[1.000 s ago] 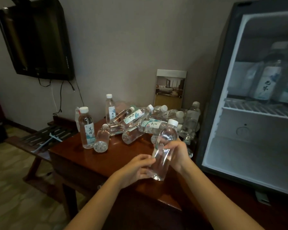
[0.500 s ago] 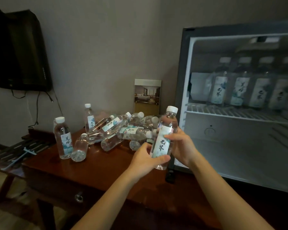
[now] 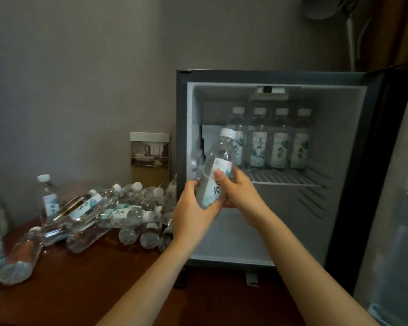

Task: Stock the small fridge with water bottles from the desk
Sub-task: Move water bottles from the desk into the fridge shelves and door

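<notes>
Grey wall (image 3: 80,78) filled the back of the room, and the small fridge (image 3: 181,137) stood before it on the right, with its door (image 3: 398,208) swung open at the far right edge. The wooden desk (image 3: 80,290) carried the fridge and, on the left, a loose pile of water bottles (image 3: 118,212), most of them lying on their sides. A printed card (image 3: 150,158) leaned on the wall between the pile and the fridge. Inside the fridge, four bottles (image 3: 278,147) stood upright in a row at the back of the wire shelf (image 3: 285,178); the space under the shelf had nothing visible in it.

One second before, the held bottle (image 3: 218,165) was low over the desk, just beside the pile. Now it was raised in front of the fridge opening, at the level of the shelf, a little tilted, with its white cap (image 3: 227,133) leaning to the right. The label now faced the camera.

Both hands held it. The left hand (image 3: 193,210) wrapped its fingers round the lower body from the left. The right hand (image 3: 243,194) pressed the thumb on the label, with the other fingers behind the bottle.

I judge that the carry was almost finished, and that this bottle would go near the front left of the shelf. Many bottles remained on the desk, so the stocking was still in an early part.
</notes>
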Tool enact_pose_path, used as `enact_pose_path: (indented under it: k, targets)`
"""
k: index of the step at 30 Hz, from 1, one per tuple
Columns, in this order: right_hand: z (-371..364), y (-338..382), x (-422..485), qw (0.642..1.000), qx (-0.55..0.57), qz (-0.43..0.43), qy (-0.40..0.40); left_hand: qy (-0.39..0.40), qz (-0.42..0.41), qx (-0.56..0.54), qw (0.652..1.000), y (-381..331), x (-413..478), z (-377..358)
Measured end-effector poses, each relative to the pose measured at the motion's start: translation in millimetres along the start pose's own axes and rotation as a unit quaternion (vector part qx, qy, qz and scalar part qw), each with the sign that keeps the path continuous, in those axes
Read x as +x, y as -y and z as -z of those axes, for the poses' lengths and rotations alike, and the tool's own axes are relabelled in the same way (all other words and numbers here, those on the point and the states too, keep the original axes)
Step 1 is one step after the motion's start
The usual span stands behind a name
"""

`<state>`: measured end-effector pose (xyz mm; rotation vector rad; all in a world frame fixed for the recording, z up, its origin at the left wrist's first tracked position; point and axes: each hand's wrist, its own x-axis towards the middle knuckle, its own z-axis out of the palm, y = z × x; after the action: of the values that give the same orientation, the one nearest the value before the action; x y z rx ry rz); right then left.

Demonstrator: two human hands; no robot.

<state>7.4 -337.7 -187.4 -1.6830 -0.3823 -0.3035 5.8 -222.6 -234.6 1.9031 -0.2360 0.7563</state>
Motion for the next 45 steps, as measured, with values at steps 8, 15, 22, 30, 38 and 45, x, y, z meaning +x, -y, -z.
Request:
enact_pose_path:
  k: [8, 15, 22, 30, 38, 45]
  targets:
    - [27, 29, 49, 0.992, -0.094, 0.054, -0.068, 0.011, -0.057, -0.027, 0.998, -33, 63, -30]
    - [24, 27, 79, 0.979, -0.17, 0.029, -0.106, 0.013, 0.016, 0.062, 0.998, -33, 101, -52]
    - [26, 7, 91, 0.977, -0.191, 0.013, -0.095, 0.046, 0.017, 0.067, 0.997, -16, 110, -64]
    - [28, -10, 105, 0.977, -0.192, 0.016, -0.094, 0.069, 0.087, 0.091, 0.99, -16, 124, -71]
    - [33, -14, 117, 0.971, -0.229, 0.005, -0.071, 0.098, 0.136, 0.123, 0.978, -14, 144, -81]
    - [36, -14, 120, 0.965, -0.256, -0.003, -0.06, 0.127, 0.168, 0.11, 0.971, -12, 156, -81]
